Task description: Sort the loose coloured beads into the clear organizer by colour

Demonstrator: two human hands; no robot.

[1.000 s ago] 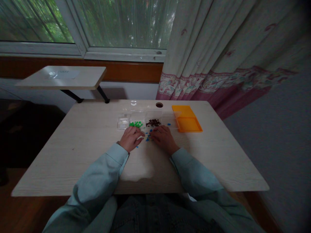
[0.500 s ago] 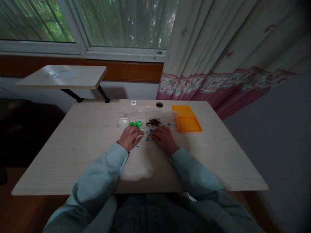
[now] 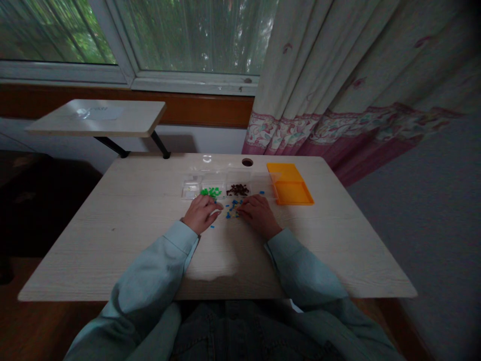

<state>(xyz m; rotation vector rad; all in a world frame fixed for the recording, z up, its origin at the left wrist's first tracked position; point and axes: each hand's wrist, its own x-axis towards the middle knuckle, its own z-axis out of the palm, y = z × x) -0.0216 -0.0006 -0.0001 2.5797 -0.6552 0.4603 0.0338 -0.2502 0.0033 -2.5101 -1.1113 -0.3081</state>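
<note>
A pile of small blue pieces (image 3: pixel 229 215), with some pale yellowish ones among them, lies on the table between my hands. My left hand (image 3: pixel 202 213) rests on the table at the pile's left, thumb and fingers slightly apart, nothing visible in them. At the right edge of the pile, my right hand (image 3: pixel 260 215) has its fingertips drawn together; whatever is between them is too small to make out. Just beyond stands a clear compartment box (image 3: pixel 238 176). It holds green pieces (image 3: pixel 211 192), dark brown pieces (image 3: pixel 238 189) and, in a right compartment, one blue piece (image 3: pixel 262 192).
An orange open case (image 3: pixel 293 185) lies right of the clear box. A small clear container (image 3: pixel 191 189) sits at the box's left end. One stray blue piece (image 3: pixel 212 226) lies near my left wrist. A raised shelf (image 3: pixel 101 118) stands at the table's back left.
My right hand has shifted slightly to the right, uncovering more of the small pieces. My left hand stays in place.
</note>
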